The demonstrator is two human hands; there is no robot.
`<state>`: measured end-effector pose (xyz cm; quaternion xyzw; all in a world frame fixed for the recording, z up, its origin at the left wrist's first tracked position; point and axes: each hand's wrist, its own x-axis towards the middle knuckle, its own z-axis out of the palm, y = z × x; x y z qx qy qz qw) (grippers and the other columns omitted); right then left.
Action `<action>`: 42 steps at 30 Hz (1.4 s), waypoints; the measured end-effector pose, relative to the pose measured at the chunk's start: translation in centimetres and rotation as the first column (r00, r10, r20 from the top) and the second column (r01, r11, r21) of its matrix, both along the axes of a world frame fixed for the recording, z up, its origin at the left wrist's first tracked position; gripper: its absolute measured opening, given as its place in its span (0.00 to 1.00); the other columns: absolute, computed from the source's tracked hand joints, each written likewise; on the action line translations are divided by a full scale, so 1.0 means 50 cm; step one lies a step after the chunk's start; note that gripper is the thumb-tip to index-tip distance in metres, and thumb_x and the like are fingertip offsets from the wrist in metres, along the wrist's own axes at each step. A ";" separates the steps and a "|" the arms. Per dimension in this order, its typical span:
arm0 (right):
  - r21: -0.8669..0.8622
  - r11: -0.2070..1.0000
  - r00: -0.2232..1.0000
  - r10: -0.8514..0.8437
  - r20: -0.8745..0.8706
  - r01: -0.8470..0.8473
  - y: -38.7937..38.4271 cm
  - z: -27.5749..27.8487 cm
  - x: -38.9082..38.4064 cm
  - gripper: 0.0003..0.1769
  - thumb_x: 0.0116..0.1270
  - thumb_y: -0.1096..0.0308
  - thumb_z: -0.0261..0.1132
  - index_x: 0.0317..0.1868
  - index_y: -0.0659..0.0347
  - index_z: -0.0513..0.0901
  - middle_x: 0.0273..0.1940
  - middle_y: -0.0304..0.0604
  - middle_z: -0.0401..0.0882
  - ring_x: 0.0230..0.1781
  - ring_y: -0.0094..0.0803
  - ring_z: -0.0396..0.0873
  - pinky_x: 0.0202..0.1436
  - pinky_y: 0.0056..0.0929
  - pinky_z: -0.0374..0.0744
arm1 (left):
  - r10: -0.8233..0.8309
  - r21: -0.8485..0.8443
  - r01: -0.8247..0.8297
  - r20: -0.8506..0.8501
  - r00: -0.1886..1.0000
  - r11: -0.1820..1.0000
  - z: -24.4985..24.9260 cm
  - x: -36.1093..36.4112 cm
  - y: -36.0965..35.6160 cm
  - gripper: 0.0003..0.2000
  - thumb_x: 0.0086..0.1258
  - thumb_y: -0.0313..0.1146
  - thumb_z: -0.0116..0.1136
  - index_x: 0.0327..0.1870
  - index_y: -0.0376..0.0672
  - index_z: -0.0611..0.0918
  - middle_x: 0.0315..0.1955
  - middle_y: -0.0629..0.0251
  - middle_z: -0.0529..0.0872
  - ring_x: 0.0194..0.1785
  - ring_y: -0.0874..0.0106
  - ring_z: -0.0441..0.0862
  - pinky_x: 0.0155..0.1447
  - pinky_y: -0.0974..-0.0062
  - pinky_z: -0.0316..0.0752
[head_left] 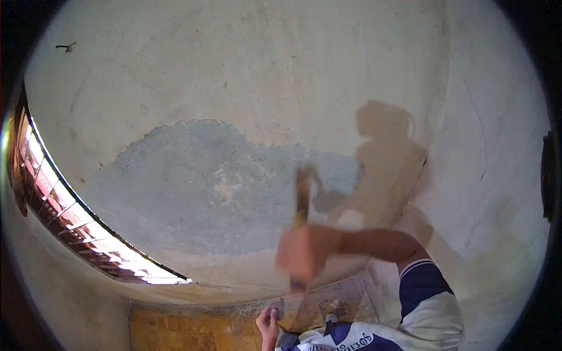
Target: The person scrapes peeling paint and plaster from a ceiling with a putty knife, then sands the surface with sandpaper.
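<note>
My right hand point(305, 253) is raised in front of the wall, its fingers wrapped round the handle of a hammer-like tool point(302, 196). Motion blurs both the hand and the tool, and the tool's head points up toward the wall. Behind it a grey patch point(193, 169) of bare plaster spreads over the cream wall point(263, 70). Low in the view, my left hand point(267, 320) is closed on a small flat grey piece point(278, 308), held between thumb and fingers.
A barred window point(76, 225) lets in bright light at the left. Yellow-brown tiles point(187, 330) cover the floor below. A small fixture point(67, 47) sticks out of the wall at the upper left. My shadow point(389, 158) falls on the wall to the right.
</note>
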<state>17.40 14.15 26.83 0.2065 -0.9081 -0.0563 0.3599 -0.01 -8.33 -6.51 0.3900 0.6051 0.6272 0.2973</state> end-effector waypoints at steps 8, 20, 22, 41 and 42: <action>-0.023 0.999 0.999 0.033 0.031 -0.032 -0.031 -0.035 -0.015 0.24 0.54 0.42 0.64 0.18 0.52 0.70 0.18 0.36 0.67 0.18 0.35 0.72 0.22 0.34 0.71 | -0.045 0.009 0.044 0.087 0.995 0.999 0.019 0.021 -0.008 0.08 0.72 0.26 0.57 0.44 0.30 0.81 0.32 0.68 0.83 0.37 0.81 0.78 0.42 0.81 0.74; -0.007 0.971 0.971 -0.240 -0.005 0.240 0.045 0.012 0.039 0.25 0.59 0.42 0.61 0.19 0.54 0.69 0.18 0.39 0.66 0.17 0.35 0.70 0.22 0.34 0.71 | -0.033 -0.008 0.033 0.061 0.998 0.999 -0.006 0.005 -0.037 0.12 0.72 0.27 0.58 0.50 0.29 0.80 0.37 0.64 0.86 0.40 0.79 0.81 0.46 0.79 0.76; 0.067 0.978 0.980 -0.195 -0.028 0.196 0.017 0.010 0.033 0.25 0.59 0.42 0.61 0.19 0.54 0.69 0.18 0.38 0.66 0.17 0.34 0.69 0.21 0.34 0.70 | -0.037 -0.005 0.037 0.055 0.998 0.999 -0.003 -0.004 -0.029 0.11 0.72 0.26 0.57 0.50 0.29 0.80 0.36 0.65 0.85 0.40 0.79 0.80 0.46 0.79 0.76; -0.828 0.001 0.610 -0.677 0.413 0.561 -0.249 -0.373 0.043 0.23 0.61 0.52 0.69 0.38 0.65 0.75 0.32 0.47 0.73 0.34 0.45 0.76 0.38 0.38 0.75 | -0.170 0.021 0.169 0.055 0.984 0.985 0.057 -0.247 0.039 0.07 0.75 0.31 0.51 0.47 0.37 0.74 0.34 0.71 0.75 0.38 0.79 0.70 0.43 0.79 0.68; -0.803 -0.083 0.567 -0.665 0.486 0.591 -0.266 -0.407 0.041 0.22 0.61 0.54 0.70 0.40 0.66 0.75 0.33 0.48 0.74 0.36 0.46 0.77 0.41 0.37 0.76 | -0.233 0.080 0.227 0.078 0.969 0.971 0.039 -0.278 0.053 0.10 0.75 0.36 0.52 0.46 0.38 0.74 0.34 0.71 0.75 0.38 0.78 0.70 0.43 0.78 0.67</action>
